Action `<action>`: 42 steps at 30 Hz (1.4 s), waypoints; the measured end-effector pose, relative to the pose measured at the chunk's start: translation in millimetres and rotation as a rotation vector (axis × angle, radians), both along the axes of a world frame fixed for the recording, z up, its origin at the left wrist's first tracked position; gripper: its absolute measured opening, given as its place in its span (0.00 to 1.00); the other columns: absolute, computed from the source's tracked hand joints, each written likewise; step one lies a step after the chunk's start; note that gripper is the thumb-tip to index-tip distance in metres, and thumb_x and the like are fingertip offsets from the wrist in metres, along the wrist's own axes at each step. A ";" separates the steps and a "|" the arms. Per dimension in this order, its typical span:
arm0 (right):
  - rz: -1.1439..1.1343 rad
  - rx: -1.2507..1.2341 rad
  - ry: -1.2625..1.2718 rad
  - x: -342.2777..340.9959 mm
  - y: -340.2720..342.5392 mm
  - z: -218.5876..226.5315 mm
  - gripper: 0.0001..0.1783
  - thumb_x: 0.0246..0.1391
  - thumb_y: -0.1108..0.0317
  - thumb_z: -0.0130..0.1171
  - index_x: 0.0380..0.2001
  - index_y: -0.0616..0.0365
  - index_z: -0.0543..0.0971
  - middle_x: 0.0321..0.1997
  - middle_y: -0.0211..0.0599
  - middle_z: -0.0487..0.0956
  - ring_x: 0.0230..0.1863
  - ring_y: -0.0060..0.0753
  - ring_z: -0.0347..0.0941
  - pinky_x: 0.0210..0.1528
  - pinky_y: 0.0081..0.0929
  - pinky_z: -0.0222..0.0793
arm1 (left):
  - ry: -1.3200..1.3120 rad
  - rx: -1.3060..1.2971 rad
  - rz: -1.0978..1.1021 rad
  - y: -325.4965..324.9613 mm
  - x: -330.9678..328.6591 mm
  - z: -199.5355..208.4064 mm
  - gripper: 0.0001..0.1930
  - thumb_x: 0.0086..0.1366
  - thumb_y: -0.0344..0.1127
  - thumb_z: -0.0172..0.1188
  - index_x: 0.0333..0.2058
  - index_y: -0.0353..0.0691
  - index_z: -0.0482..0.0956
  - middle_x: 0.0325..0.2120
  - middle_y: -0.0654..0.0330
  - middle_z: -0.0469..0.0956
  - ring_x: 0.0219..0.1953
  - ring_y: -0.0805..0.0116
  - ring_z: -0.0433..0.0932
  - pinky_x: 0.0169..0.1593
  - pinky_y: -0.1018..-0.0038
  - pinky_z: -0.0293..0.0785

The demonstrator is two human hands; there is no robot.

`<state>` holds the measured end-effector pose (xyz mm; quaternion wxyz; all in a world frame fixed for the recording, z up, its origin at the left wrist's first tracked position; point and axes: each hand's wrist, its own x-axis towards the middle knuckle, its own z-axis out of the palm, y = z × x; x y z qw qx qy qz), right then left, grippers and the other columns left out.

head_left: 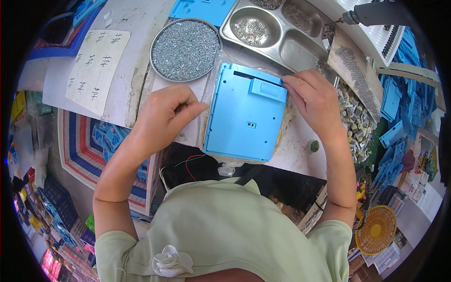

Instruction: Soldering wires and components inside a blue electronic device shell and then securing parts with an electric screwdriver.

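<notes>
A flat light-blue plastic casing (239,113) lies in front of me, with a raised block, a long dark slot at its far edge and several small holes. A small switch (251,125) shows in its lower middle. My left hand (170,110) is curled with thumb and fingers together, just off the casing's left edge; anything in its fingertips is too small to make out. At the far right corner, my right hand (314,96) has its thumb and fingers closed on the casing's edge.
A round metal tray of small screws (185,49) stands far left. Beside it, a compartmented steel tray (256,30) holds small metal parts. An electric screwdriver (371,14) hangs far right, above a board with screws (352,70). Small metal parts (354,122) are heaped right. A paper sheet (96,70) lies left.
</notes>
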<state>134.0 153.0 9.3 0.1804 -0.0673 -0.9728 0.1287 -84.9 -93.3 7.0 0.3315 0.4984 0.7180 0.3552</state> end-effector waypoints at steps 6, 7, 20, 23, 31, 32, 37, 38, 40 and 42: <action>-0.269 -0.437 0.106 19.0 -10.6 7.7 0.06 0.51 0.74 0.70 0.35 0.58 0.86 0.31 0.38 0.83 0.31 0.35 0.80 0.35 0.27 0.76 | -0.367 -0.213 -0.080 -20.7 5.8 18.6 0.06 0.60 0.23 0.66 0.28 0.35 0.78 0.26 0.67 0.74 0.25 0.84 0.69 0.29 0.83 0.64; -0.351 -0.595 0.141 29.6 -21.5 4.6 0.06 0.51 0.74 0.70 0.34 0.59 0.86 0.31 0.38 0.83 0.30 0.34 0.80 0.35 0.26 0.75 | -0.357 -0.199 -0.072 -22.3 9.0 21.1 0.05 0.60 0.23 0.66 0.28 0.34 0.78 0.26 0.67 0.75 0.25 0.83 0.69 0.29 0.83 0.64; -0.068 -0.149 0.299 31.0 -57.9 -36.1 0.13 0.41 0.70 0.77 0.32 0.53 0.84 0.24 0.31 0.77 0.24 0.33 0.71 0.25 0.30 0.65 | 0.226 0.359 -0.215 17.7 57.4 6.4 0.07 0.57 0.26 0.67 0.32 0.37 0.77 0.29 0.57 0.74 0.30 0.56 0.74 0.33 0.68 0.68; -0.025 -0.166 0.293 33.1 -56.0 -34.7 0.15 0.41 0.70 0.77 0.35 0.54 0.85 0.24 0.30 0.77 0.23 0.33 0.70 0.25 0.30 0.65 | 0.287 0.438 -0.301 31.8 71.3 -0.2 0.09 0.56 0.29 0.69 0.34 0.40 0.78 0.31 0.59 0.74 0.33 0.58 0.74 0.39 0.66 0.68; -0.153 -0.319 0.312 47.6 -48.4 -28.7 0.19 0.41 0.73 0.77 0.41 0.56 0.87 0.23 0.31 0.76 0.23 0.31 0.69 0.25 0.28 0.63 | 0.472 0.490 -0.515 47.9 83.2 -8.9 0.13 0.50 0.33 0.63 0.37 0.42 0.80 0.33 0.64 0.74 0.35 0.64 0.72 0.43 0.66 0.67; -0.160 -0.318 0.310 48.2 -47.9 -28.0 0.19 0.41 0.73 0.77 0.41 0.56 0.87 0.23 0.31 0.76 0.23 0.31 0.69 0.25 0.28 0.63 | 0.502 0.489 -0.532 47.4 83.4 -9.3 0.14 0.49 0.33 0.62 0.38 0.42 0.80 0.33 0.64 0.73 0.35 0.64 0.72 0.43 0.66 0.67; -0.172 -0.285 0.310 46.5 -40.7 -11.1 0.20 0.41 0.75 0.76 0.42 0.57 0.87 0.23 0.32 0.77 0.23 0.29 0.70 0.25 0.25 0.64 | 0.462 0.447 -0.516 41.5 78.5 -1.5 0.16 0.51 0.30 0.65 0.42 0.41 0.82 0.36 0.62 0.77 0.36 0.63 0.75 0.44 0.65 0.70; -0.179 -0.273 0.321 46.8 -37.1 -7.0 0.19 0.41 0.75 0.76 0.42 0.58 0.87 0.23 0.32 0.78 0.23 0.28 0.70 0.25 0.25 0.64 | 0.433 0.437 -0.479 40.3 75.5 0.9 0.16 0.52 0.29 0.67 0.42 0.41 0.82 0.37 0.61 0.78 0.36 0.62 0.76 0.44 0.64 0.71; -0.199 -0.235 0.357 47.4 -28.5 -0.5 0.19 0.43 0.76 0.76 0.42 0.59 0.86 0.24 0.33 0.79 0.24 0.26 0.71 0.25 0.23 0.65 | 0.429 0.450 -0.348 38.1 64.8 4.6 0.16 0.55 0.29 0.69 0.43 0.40 0.83 0.39 0.59 0.80 0.38 0.60 0.78 0.45 0.63 0.73; -0.227 -0.181 0.400 48.3 -17.2 4.4 0.17 0.45 0.77 0.75 0.42 0.61 0.86 0.26 0.34 0.80 0.25 0.23 0.73 0.27 0.20 0.67 | 0.468 0.497 -0.156 35.3 43.7 2.3 0.15 0.56 0.29 0.71 0.43 0.40 0.84 0.41 0.57 0.81 0.40 0.58 0.80 0.46 0.61 0.74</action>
